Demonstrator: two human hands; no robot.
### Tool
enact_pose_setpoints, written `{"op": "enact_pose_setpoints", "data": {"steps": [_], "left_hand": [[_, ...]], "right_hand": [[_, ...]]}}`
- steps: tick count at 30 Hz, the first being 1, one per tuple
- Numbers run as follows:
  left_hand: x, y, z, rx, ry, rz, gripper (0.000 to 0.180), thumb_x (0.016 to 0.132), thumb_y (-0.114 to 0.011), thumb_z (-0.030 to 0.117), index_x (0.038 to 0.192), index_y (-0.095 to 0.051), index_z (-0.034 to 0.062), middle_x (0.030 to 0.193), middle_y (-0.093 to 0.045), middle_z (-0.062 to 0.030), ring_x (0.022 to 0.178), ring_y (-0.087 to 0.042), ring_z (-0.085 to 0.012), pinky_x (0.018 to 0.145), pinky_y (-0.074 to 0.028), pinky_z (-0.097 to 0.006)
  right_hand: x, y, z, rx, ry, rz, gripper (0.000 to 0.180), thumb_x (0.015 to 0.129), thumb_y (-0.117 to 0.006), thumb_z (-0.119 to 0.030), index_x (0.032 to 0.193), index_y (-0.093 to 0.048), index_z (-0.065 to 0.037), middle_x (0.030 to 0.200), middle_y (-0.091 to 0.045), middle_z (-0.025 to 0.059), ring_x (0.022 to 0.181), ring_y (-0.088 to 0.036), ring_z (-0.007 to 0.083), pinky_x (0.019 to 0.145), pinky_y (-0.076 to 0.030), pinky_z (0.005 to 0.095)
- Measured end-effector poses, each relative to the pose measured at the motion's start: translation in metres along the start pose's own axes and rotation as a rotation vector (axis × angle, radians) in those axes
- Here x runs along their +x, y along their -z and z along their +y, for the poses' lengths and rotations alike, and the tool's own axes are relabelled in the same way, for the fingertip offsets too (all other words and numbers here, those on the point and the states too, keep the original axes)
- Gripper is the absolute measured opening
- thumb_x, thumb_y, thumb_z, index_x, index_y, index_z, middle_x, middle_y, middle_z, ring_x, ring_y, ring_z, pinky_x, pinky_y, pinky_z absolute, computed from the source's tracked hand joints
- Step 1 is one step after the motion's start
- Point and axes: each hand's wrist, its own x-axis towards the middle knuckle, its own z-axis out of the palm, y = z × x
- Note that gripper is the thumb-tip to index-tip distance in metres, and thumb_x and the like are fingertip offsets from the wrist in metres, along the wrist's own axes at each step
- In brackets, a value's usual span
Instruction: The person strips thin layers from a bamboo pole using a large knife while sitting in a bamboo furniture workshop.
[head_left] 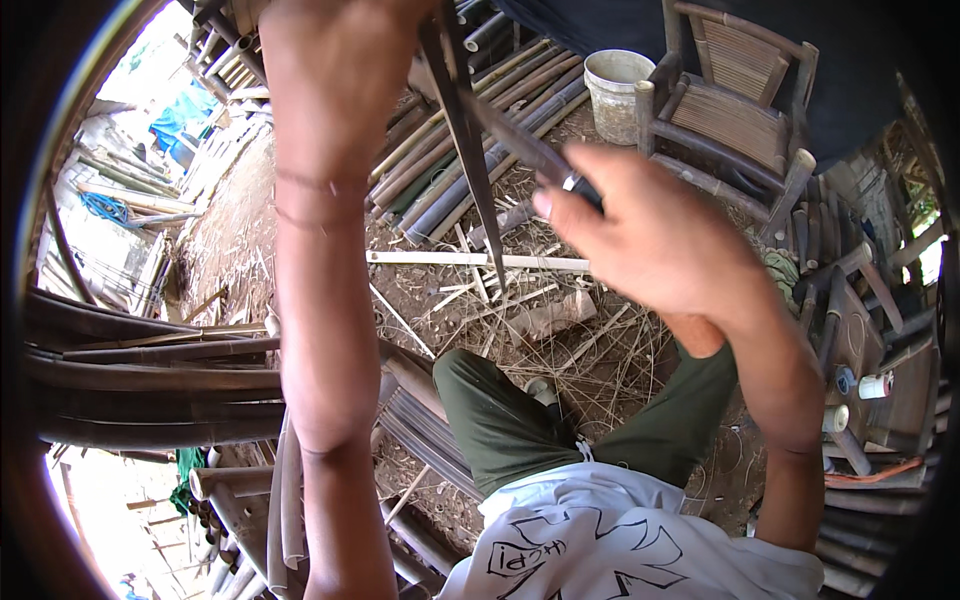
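Find the dark strip [470,165] just beside the left hand [340,70], slanting from 12 o'clock toward the centre and narrowing at its lower end. Looks like split bamboo: should handle light, springy along its length, smooth on the faces, prone to splintering with the grain. Best to take hold across the broad flats near the upper end, well clear of the knife [530,148]. Expect stiff, rigid handling from the latter; best held by the black handle [588,195] alone, pointing the blade toward 10 o'clock, as now.

Clamped around that handle with the right hand [650,225], blurred, at 2 o'clock; elbow bent, forearm [775,350] angling in from 4 o'clock. Reaching up nearly straight from 7 o'clock with the left arm [325,330]. Cannot tell the left grip, with most fingers beyond the top edge; cannot tell contact between blade and strip.
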Motion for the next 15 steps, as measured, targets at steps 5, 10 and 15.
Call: {"op": "enact_pose_setpoints", "data": {"steps": [5, 10, 15], "left_hand": [[-0.048, 0.003, -0.031, -0.062, 0.038, 0.241, 0.021, 0.081, -0.079, 0.018, 0.081, -0.067, 0.0006, 0.071, -0.065, -0.0023, 0.064, -0.058, -0.0064, 0.058, -0.044, -0.02], [-0.071, 0.031, -0.025, -0.091, 0.11, 0.337, 0.013, 0.085, -0.073, 0.01, 0.085, -0.061, 0.0055, 0.063, -0.046, 0.0042, 0.053, -0.034, -0.0036, 0.052, -0.031, -0.021], [-0.078, 0.032, -0.022, -0.273, 0.15, 0.336, 0.012, 0.088, -0.069, 0.005, 0.088, -0.058, 0.0068, 0.058, -0.039, 0.0057, 0.05, -0.028, -0.0018, 0.042, -0.02, -0.019]], "right_hand": [[0.0, -0.058, 0.027, 0.107, 0.026, 0.031, 0.02, 0.094, -0.058, -0.018, 0.093, -0.055, 0.002, 0.064, -0.059, 0.0113, 0.053, -0.059, 0.0205, 0.051, -0.045, 0.0378], [0.004, -0.084, 0.024, 0.751, 0.173, -0.327, 0.02, 0.093, -0.057, -0.015, 0.089, -0.054, 0.004, 0.057, -0.059, 0.0114, 0.046, -0.06, 0.019, 0.045, -0.047, 0.0339], [0.012, -0.133, 0.035, 0.337, 0.468, 0.285, 0.022, 0.095, -0.055, -0.017, 0.084, -0.055, 0.002, 0.058, -0.056, 0.0056, 0.047, -0.057, 0.0131, 0.041, -0.045, 0.033]]}}
